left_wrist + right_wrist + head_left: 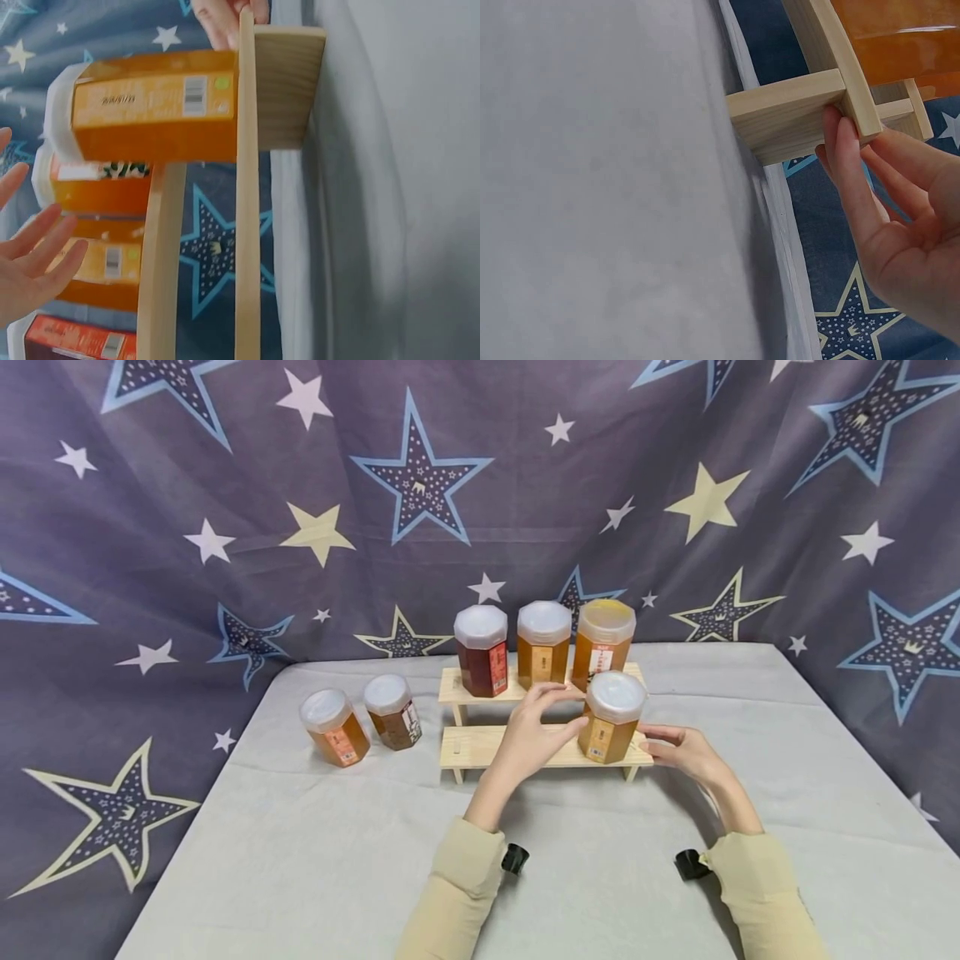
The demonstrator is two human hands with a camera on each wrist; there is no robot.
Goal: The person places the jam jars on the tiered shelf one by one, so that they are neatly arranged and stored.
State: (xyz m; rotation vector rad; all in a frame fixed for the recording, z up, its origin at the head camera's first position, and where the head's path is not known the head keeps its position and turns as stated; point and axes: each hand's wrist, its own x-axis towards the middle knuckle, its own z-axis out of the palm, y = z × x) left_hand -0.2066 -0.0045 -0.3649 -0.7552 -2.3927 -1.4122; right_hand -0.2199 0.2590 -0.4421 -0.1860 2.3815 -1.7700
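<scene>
A two-step wooden rack [476, 747] stands on the table. On the right part of its lower step sits an amber honey jar [617, 732] with a white lid, upright. My left hand [531, 731] hovers to the left of this jar with fingers spread; in the left wrist view its fingers [46, 251] are apart from it. My right hand [688, 755] pinches the right end of the lower step, thumb and fingers round the board's edge in the right wrist view. The upper step holds a dark red jar [480, 662] and two amber jars [542, 653], [602, 647].
Left of the rack, an amber jar [339, 735] and a dark brown jar [392, 718] stand on the grey tablecloth [315, 860]. A dark curtain [525, 443] printed with stars hangs close behind the rack.
</scene>
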